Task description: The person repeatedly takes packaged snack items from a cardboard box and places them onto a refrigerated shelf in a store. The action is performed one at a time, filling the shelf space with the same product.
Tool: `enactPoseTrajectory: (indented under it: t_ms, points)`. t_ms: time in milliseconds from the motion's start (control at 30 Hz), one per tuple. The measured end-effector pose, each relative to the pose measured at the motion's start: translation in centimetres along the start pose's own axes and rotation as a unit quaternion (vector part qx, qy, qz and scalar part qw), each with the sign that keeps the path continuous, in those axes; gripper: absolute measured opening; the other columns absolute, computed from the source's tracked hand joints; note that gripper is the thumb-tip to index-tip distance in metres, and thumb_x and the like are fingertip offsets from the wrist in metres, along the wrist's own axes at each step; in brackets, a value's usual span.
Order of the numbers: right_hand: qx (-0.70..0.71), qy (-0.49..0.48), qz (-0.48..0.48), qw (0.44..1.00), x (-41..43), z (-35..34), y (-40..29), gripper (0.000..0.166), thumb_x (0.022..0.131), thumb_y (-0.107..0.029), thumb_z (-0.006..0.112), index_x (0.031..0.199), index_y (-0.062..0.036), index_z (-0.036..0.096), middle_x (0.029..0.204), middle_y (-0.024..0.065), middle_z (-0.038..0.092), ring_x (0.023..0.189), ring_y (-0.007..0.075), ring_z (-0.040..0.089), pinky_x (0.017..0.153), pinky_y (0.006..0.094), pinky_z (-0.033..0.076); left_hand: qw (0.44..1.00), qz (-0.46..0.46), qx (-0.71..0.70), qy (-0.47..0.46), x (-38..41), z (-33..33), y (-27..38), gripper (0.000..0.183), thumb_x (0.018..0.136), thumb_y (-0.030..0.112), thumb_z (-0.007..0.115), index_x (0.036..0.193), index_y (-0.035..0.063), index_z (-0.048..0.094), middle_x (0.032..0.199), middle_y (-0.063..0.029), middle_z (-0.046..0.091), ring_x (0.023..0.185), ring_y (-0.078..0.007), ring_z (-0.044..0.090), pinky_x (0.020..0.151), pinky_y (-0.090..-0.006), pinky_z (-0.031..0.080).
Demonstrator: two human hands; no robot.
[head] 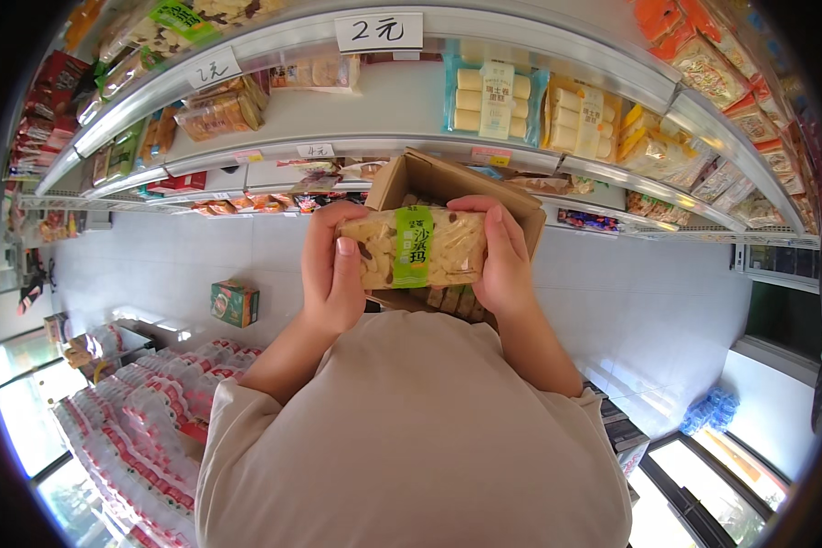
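Between both hands is a clear-wrapped block of sachima, a puffed sweet pastry (452, 246), with a green printed band round its middle. My left hand (334, 267) grips its left end, thumb on the near face. Its right end is held by my right hand (503, 257), fingers over the top edge. Below the pastry stands an open cardboard box (479, 178), with more wrapped packs (452, 300) partly visible inside. My hands and the held pack hide much of the box.
Store shelves curve ahead, with a handwritten price card (379, 32) on the upper edge. Swiss-roll packs (493, 103) stand on the middle shelf (390, 103), bagged bread (222, 109) to the left. A green carton (234, 303) sits on the floor, near shrink-wrapped bottle stacks (144, 425).
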State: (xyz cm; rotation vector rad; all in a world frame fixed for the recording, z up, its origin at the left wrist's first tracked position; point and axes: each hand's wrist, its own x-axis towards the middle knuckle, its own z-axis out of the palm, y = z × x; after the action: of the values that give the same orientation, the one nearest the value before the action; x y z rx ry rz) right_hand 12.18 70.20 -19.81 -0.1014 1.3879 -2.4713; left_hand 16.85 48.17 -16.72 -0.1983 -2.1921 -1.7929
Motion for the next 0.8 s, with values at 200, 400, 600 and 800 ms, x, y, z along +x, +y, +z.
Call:
enactPoseTrajectory:
  t_ms: [200,400,600,800]
  points:
    - [-0.317,0.016,-0.324,0.891,-0.8,1.4,-0.7,0.040,0.114,-0.027,0.039,0.120,0.0038,0.064,0.107,0.0126,0.069,0.098,0.0178,0.065,0.088,0.0339,0.051,0.994,-0.086,-0.072,-0.004,0.2,-0.3,0.5,0.033,0.113,0.026,0.039,0.125,-0.0024,0.052,0.114,-0.0116,0.061,0.098,-0.0149,0.055,0.090,-0.0304,0.045]
    - [-0.298,0.028,-0.107,0.948,-0.6,1.7,-3.4,0.037,0.114,-0.027,0.044,0.126,0.0013,0.065,0.106,0.0079,0.070,0.092,0.0120,0.060,0.083,0.0291,0.048,0.997,0.045,-0.049,-0.032,2.1,-1.7,0.0,0.029,0.112,0.019,0.042,0.125,-0.0035,0.054,0.119,-0.0118,0.061,0.103,-0.0171,0.057,0.094,-0.0298,0.046]
    - [-0.624,-0.124,-0.276,0.720,1.9,7.3,-10.9,0.053,0.082,-0.017,0.084,0.131,-0.0107,0.064,0.117,0.0122,0.070,0.106,0.0338,0.068,0.092,0.0425,0.055,0.970,0.222,-0.034,-0.089,4.6,-3.3,-0.6,0.026,0.105,0.012,0.055,0.124,-0.0060,0.055,0.112,-0.0242,0.067,0.097,-0.0365,0.068,0.086,-0.0418,0.054]
    - [-0.681,-0.247,-0.118,0.680,3.5,11.8,-13.2,0.045,0.082,-0.022,0.084,0.120,-0.0104,0.063,0.106,0.0080,0.070,0.099,0.0308,0.070,0.081,0.0429,0.055,0.955,0.270,-0.097,-0.076,5.6,-5.0,-0.8,0.038,0.104,0.018,0.058,0.134,-0.0034,0.050,0.116,-0.0244,0.067,0.101,-0.0351,0.067,0.078,-0.0402,0.055]
